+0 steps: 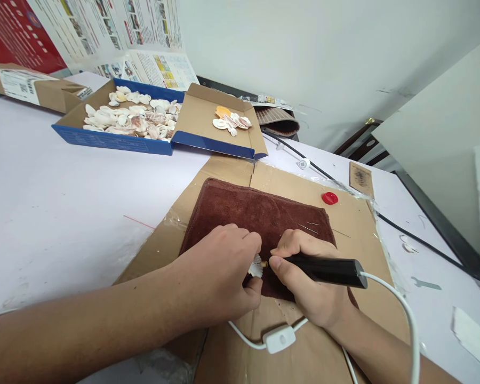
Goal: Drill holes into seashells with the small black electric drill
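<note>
My left hand [228, 272] is closed on a small white ribbed seashell [256, 266], pinched over a brown cloth [232, 208]. In my right hand [314, 277] is a black pen-shaped electric drill [328, 270] with a white cable at its back end. Its brass-coloured tip points left at the shell and appears to meet it; the exact contact is too small to make out. My left fingers hide much of the shell. Thin needle-like metal bits [309, 229] lie on the cloth beyond my right hand.
A blue cardboard box [116, 141] full of shells stands at back left, its lid [192, 125] holding several more. Cardboard [296, 178] lies under the cloth. Around are a red cap [329, 198], a small wrench [426, 284], a cable switch [279, 338] and a black cable [416, 237].
</note>
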A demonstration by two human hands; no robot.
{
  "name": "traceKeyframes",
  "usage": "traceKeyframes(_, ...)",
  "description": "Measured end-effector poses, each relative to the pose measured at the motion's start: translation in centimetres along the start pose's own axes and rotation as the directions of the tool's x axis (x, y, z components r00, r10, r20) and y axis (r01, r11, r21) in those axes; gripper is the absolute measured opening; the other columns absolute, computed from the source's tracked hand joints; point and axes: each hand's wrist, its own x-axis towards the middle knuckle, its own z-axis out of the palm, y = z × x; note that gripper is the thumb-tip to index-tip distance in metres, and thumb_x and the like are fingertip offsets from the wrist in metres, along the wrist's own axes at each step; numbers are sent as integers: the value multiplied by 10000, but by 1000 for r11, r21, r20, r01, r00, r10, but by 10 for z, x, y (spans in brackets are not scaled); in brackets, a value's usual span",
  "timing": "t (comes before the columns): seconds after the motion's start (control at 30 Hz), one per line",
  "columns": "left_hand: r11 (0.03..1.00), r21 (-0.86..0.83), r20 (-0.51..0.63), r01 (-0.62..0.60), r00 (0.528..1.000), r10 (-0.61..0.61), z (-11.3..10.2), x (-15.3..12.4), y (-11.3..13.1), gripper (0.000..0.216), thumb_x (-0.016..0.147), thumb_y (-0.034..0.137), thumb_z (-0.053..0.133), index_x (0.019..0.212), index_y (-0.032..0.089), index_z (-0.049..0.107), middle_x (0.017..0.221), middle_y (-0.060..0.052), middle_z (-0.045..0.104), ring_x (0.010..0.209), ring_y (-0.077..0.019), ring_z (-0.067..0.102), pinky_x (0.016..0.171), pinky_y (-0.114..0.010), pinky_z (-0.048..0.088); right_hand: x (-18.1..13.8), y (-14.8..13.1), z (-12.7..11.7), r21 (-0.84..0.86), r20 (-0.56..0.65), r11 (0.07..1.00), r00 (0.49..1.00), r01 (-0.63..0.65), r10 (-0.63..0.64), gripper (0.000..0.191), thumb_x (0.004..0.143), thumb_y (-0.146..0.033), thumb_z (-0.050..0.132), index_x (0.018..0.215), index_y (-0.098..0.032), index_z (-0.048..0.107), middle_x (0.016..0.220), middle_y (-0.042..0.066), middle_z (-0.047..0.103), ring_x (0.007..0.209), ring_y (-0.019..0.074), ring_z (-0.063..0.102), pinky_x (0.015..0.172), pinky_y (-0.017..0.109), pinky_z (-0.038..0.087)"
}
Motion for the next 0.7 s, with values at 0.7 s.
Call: traceKeyframes(0.7, 1000, 28, -1, 7, 1000, -7, -1, 1, 1, 281, 819, 183, 588, 765, 260, 323, 759, -5, 515, 758, -228, 526, 699, -375, 389, 0, 0, 0, -23, 6, 1000, 1000, -1, 1, 218, 814, -177, 643, 604, -217, 602, 546, -56, 585, 500, 111, 534, 473, 257, 448)
